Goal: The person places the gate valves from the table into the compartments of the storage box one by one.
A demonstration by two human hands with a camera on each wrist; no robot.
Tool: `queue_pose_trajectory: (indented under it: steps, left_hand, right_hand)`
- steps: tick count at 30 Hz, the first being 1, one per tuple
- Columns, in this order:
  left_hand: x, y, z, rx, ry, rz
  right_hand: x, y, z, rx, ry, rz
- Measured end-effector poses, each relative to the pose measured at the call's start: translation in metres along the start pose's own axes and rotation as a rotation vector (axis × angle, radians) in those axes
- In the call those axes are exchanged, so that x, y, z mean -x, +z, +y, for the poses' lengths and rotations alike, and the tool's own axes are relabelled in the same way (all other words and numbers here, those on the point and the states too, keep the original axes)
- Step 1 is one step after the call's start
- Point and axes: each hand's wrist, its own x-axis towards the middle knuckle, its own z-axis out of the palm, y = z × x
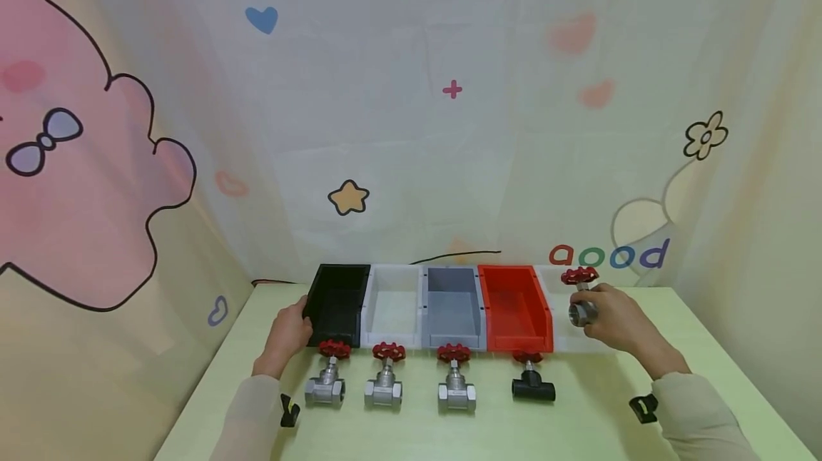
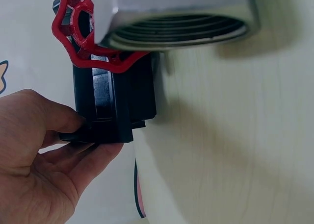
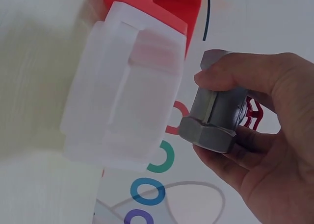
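My left hand [image 1: 286, 334] grips the left side of a black bin [image 1: 337, 304], the thumb on one face of its rim and the fingers on the other. In my right hand [image 1: 621, 320] is a metal gate valve [image 1: 584, 312] with a red handwheel [image 1: 579, 275], pinched by its grey body between thumb and fingers. That valve is held over the translucent white bin [image 3: 122, 96] at the right end of the row, apart from its walls in the right wrist view. A silver valve with a red handwheel [image 2: 98, 62] looms close in the left wrist view.
White [image 1: 393, 340], grey [image 1: 454, 341] and red bins [image 1: 519, 342] stand between the end bins. Before them on the pale table [image 1: 488, 439] lie silver valves [image 1: 325, 391], [image 1: 383, 394], [image 1: 457, 397] and a black-bodied valve [image 1: 533, 389]. A printed curtain [image 1: 398, 125] hangs behind.
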Motion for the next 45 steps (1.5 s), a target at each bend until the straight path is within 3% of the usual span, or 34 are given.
queue_pose_trajectory:
  steps: [15, 25, 45]
  left_hand:
    - [-0.001, 0.003, -0.001, -0.003, -0.004, 0.014]
    - [-0.002, 0.002, 0.0, 0.009, -0.018, 0.006]
    - [0.0, 0.004, 0.0, 0.0, -0.004, 0.022]
  right_hand:
    - [-0.011, 0.015, 0.011, -0.035, 0.049, -0.081]
    - [-0.019, 0.02, 0.017, -0.021, -0.007, -0.084]
    - [-0.03, 0.038, 0.029, -0.055, 0.0, -0.147]
